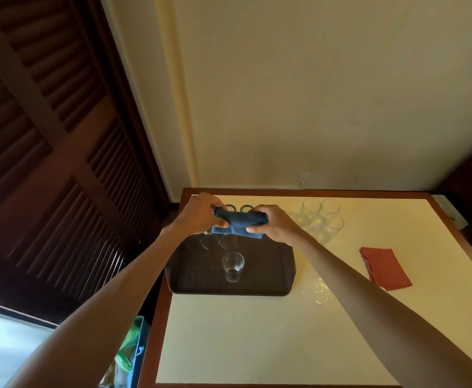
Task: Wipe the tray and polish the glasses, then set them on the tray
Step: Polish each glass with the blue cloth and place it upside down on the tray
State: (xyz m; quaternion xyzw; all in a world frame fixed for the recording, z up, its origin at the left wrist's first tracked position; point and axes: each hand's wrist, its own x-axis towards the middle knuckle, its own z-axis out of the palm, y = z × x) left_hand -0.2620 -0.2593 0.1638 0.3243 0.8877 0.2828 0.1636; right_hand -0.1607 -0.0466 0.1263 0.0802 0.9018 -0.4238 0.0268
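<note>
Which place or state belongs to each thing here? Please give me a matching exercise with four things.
Things:
1. blue cloth
2. red cloth
3. tray
4. three tall glasses

Places or states:
A. on the far side of the table, off the tray
B. gripped by the left hand and the right hand
C. lying flat, right of the tray
D. carries an upright glass

Pairs: 1-B, 2-C, 3-D, 4-A
</note>
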